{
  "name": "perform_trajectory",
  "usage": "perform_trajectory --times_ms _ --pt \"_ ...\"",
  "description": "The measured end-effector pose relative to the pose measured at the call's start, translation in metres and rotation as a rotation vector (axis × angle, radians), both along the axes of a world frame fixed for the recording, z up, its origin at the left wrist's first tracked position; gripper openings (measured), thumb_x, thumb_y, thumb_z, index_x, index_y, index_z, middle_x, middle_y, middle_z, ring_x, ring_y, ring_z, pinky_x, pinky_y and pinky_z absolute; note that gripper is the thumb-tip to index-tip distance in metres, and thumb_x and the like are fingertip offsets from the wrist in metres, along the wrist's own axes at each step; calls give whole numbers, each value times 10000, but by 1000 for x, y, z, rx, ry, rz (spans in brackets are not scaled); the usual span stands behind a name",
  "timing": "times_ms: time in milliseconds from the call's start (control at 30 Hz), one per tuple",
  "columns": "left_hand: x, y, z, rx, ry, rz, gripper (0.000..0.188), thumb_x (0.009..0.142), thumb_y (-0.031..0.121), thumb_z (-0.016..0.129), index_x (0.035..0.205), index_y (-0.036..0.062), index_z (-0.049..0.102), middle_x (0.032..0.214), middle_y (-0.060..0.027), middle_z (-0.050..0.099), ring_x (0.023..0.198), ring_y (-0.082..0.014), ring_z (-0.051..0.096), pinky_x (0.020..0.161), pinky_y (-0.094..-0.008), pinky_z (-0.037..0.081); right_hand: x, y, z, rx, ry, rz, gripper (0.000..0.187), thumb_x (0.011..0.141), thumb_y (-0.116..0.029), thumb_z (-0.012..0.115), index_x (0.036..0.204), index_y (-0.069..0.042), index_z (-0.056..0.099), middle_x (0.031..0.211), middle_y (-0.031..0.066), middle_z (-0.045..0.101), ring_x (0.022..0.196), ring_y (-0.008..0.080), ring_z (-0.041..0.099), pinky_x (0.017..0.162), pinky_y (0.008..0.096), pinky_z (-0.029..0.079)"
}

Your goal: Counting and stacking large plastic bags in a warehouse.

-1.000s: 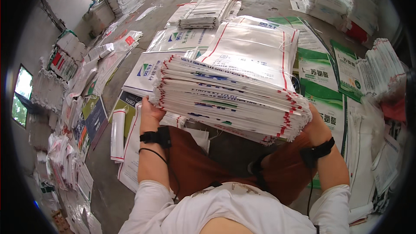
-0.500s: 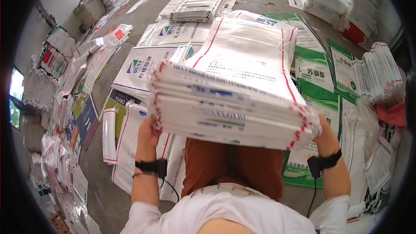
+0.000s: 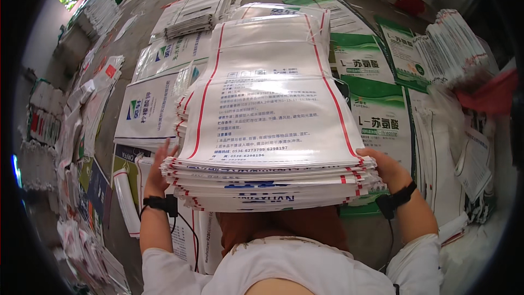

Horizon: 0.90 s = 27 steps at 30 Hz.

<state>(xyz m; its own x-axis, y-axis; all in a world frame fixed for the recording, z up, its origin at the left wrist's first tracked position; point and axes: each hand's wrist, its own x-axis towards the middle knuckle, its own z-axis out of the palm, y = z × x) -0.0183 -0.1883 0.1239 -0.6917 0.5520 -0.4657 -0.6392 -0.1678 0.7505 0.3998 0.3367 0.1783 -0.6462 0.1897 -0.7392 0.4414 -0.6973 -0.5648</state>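
A thick stack of white woven sacks (image 3: pixel 262 114) with red side stripes lies in front of me, its layered near end above my legs. My left hand (image 3: pixel 158 170) is open at the stack's left near corner, its fingers stretched upward beside the edge. At the opposite corner my right hand (image 3: pixel 386 168) grips the sacks, thumb on the top edge; its other fingers are partly hidden by the layers. Both wrists wear black bands with cables.
Green-and-white sacks (image 3: pixel 376 123) lie flat on the right, with a bundled stack (image 3: pixel 450 49) beyond. Another white sack pile (image 3: pixel 199 8) sits farther ahead. White sacks with blue print (image 3: pixel 147 104) lie left. Loose sacks line the left wall.
The stack's near end has come down and its printed top now faces me. My left hand has loosened from the edge, its fingers extended. The view has shifted to the right.
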Motion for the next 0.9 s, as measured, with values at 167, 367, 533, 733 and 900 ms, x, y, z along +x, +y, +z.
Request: perform_trajectory --times_ms 167,367,533,733,900 --pt "1 29 22 -71 -12 -397 752 986 299 584 1623 93 240 1568 -142 436 1393 -272 471 1150 -379 397 -10 3 10 -20 28 20 587 936 -386 704 1326 41 601 1254 171 685 1088 236 687 987 352 549" --pt "-6 21 21 -84 -172 -418 831 919 216 622 1641 110 225 1587 -155 416 1371 -269 492 1117 -360 423 -16 -21 14 -127 88 10 636 952 -291 668 1479 -15 442 1354 195 601 1179 267 642 1015 392 542" --pt "-4 17 24 -43 -67 -350 851 914 222 609 1654 142 196 1608 -155 395 1388 -288 478 1136 -373 402 -13 -45 10 -38 113 -9 856 951 -259 655 1619 -103 141 1535 200 385 1352 309 499 1102 442 475" --pt "4 7 37 -11 10 -264 791 963 167 579 1658 210 205 1593 -126 420 1341 -263 532 1092 -372 456 -1 -43 -18 -71 273 -43 911 921 -275 693 1620 -89 139 1555 194 359 1397 301 445 1146 424 413" --pt "0 -13 39 -442 737 -588 577 1058 257 500 1606 159 348 1419 -120 602 1244 -240 611 1057 -383 498 1 -43 -23 46 321 -135 1163 881 -320 725 1635 -126 -139 1597 240 292 1425 332 408 1154 401 377"
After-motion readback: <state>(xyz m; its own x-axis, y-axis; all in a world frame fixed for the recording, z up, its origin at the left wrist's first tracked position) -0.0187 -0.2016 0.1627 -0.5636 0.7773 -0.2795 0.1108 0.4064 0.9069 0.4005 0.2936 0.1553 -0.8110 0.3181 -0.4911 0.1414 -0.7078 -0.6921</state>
